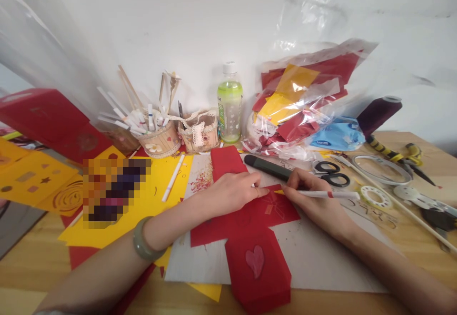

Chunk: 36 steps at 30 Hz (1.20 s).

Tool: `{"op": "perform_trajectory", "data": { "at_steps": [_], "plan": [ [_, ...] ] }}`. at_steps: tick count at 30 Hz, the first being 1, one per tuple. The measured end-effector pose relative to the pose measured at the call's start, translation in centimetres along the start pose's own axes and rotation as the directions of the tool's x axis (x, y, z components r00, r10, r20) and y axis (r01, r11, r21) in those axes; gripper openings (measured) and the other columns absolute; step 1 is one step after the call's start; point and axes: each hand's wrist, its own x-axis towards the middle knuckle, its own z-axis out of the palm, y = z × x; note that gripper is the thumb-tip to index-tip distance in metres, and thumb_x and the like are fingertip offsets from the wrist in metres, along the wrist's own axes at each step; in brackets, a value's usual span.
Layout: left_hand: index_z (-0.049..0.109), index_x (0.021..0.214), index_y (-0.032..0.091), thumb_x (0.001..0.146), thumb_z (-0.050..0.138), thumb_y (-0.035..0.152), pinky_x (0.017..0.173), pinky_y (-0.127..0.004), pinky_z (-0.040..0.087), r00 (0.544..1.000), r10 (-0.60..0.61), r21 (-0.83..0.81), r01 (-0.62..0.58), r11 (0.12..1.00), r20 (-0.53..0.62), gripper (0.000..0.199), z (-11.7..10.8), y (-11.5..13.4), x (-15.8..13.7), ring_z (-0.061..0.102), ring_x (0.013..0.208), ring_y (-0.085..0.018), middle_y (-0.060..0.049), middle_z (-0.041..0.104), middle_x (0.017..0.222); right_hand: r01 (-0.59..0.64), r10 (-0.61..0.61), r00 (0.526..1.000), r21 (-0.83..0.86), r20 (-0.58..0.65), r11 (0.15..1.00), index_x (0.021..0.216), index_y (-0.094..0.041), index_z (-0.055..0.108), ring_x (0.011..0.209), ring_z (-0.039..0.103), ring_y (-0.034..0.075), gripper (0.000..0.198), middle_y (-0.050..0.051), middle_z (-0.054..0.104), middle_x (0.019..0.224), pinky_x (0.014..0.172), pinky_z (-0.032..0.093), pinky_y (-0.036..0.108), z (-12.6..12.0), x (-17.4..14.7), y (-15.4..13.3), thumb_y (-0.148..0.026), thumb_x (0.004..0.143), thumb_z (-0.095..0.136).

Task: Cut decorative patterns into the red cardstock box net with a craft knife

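A red paper cut-out (257, 262) shaped like an unfolded box lies over a pale board (314, 258), with a pink heart on its near flap. My left hand (237, 192) rests on the paper, fingers curled, a small white piece (253, 185) showing between them; it may be a pen cap. In my right hand (317, 201) is a white marker pen (323, 194) with a red band. Its yellow-orange tip points left, close to my left fingertip, above the paper's right flap with an orange-lined drawing. Whether the tip touches paper is unclear.
A dark cutter (267, 167) and black-handled scissors (332, 174) lie behind my right hand. Yellow sheets (157, 210) and a loose white pen (173, 178) are left. Along the wall stand a pen basket (160, 143), a bottle (230, 105) and a bag of scraps (296, 110).
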Motion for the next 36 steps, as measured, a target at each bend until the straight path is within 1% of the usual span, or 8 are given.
{"op": "perform_trajectory", "data": {
  "at_steps": [6, 8, 13, 19, 24, 30, 33, 36],
  "plan": [
    [0.055, 0.109, 0.022, 0.099, 0.023, 0.035, 0.066, -0.024, 0.039, 0.994, -0.092, -0.145, 0.1, 0.984, 0.063, 0.036, -0.53, 0.23, 0.11, 0.053, 0.084, -0.016, -0.003, 0.055, 0.092, 0.006, -0.006, 1.0, 0.009, -0.007, 1.0, 0.06, -0.022, 0.037, 0.054, 0.036, 0.012, 0.023, -0.005, 0.043, 0.058, 0.048, 0.028, 0.025, -0.04, -0.07, 0.32, -0.02, 0.077, 0.053],
    [0.055, 0.108, 0.022, 0.099, 0.023, 0.035, 0.067, -0.024, 0.04, 0.994, -0.09, -0.154, 0.097, 0.983, 0.056, 0.036, -0.4, 0.18, 0.08, 0.053, 0.085, -0.017, -0.003, 0.055, 0.093, 0.01, -0.01, 1.0, 0.015, -0.002, 1.0, 0.059, -0.022, 0.037, 0.055, 0.037, 0.012, 0.024, -0.004, 0.044, 0.058, 0.048, 0.029, 0.025, -0.07, -0.13, 0.31, -0.02, 0.077, 0.052],
    [0.055, 0.105, 0.023, 0.099, 0.023, 0.033, 0.069, -0.024, 0.039, 0.999, -0.042, -0.174, 0.043, 0.984, 0.009, 0.034, 0.02, -0.04, -0.03, 0.052, 0.089, -0.017, -0.003, 0.055, 0.1, 0.007, -0.007, 1.0, 0.02, 0.026, 1.0, 0.06, -0.022, 0.038, 0.055, 0.037, 0.012, 0.023, -0.004, 0.044, 0.059, 0.048, 0.029, 0.025, -0.06, -0.05, 0.26, -0.021, 0.077, 0.052],
    [0.055, 0.103, 0.021, 0.099, 0.025, 0.035, 0.068, -0.025, 0.04, 0.994, -0.099, -0.201, 0.107, 0.974, 0.051, 0.034, -0.45, 0.21, 0.14, 0.053, 0.086, -0.017, -0.003, 0.056, 0.095, -0.005, 0.004, 1.0, 0.022, 0.027, 1.0, 0.061, -0.022, 0.038, 0.055, 0.037, 0.012, 0.023, -0.004, 0.045, 0.059, 0.048, 0.029, 0.025, 0.1, -0.02, 0.41, -0.024, 0.078, 0.053],
    [0.054, 0.101, 0.021, 0.099, 0.026, 0.033, 0.066, -0.024, 0.039, 0.994, -0.097, -0.194, 0.105, 0.975, 0.048, 0.03, -0.65, 0.34, 0.17, 0.054, 0.085, -0.016, -0.002, 0.056, 0.094, -0.015, 0.014, 0.999, 0.03, 0.031, 0.999, 0.061, -0.022, 0.038, 0.054, 0.036, 0.011, 0.023, -0.005, 0.044, 0.058, 0.047, 0.028, 0.024, 0.14, -0.12, 0.38, -0.023, 0.078, 0.053],
    [0.053, 0.092, 0.02, 0.097, 0.029, 0.043, 0.06, -0.025, 0.037, 0.986, -0.167, -0.232, 0.166, 0.958, 0.019, 0.034, -0.23, 0.22, 0.16, 0.055, 0.071, -0.014, 0.001, 0.056, 0.081, -0.012, 0.011, 1.0, 0.032, 0.016, 0.999, 0.06, -0.022, 0.038, 0.055, 0.038, 0.012, 0.023, -0.004, 0.046, 0.06, 0.049, 0.03, 0.024, -0.18, -0.2, 0.22, -0.021, 0.078, 0.053],
    [0.054, 0.096, 0.02, 0.097, 0.029, 0.041, 0.063, -0.024, 0.037, 0.991, -0.131, -0.225, 0.132, 0.965, 0.016, 0.033, -0.04, 0.09, 0.1, 0.055, 0.077, -0.015, 0.0, 0.056, 0.086, -0.014, 0.013, 1.0, 0.027, 0.024, 1.0, 0.06, -0.022, 0.038, 0.055, 0.037, 0.012, 0.023, -0.004, 0.045, 0.059, 0.048, 0.029, 0.024, -0.18, -0.17, 0.18, -0.021, 0.078, 0.053],
    [0.054, 0.098, 0.021, 0.098, 0.028, 0.04, 0.065, -0.024, 0.038, 0.992, -0.126, -0.229, 0.129, 0.965, 0.027, 0.032, 0.07, 0.02, 0.08, 0.055, 0.082, -0.015, -0.001, 0.056, 0.089, -0.014, 0.014, 1.0, 0.026, 0.023, 1.0, 0.06, -0.022, 0.038, 0.055, 0.037, 0.012, 0.023, -0.004, 0.044, 0.058, 0.048, 0.028, 0.025, -0.14, -0.14, 0.19, -0.021, 0.077, 0.053]
  ]
}}
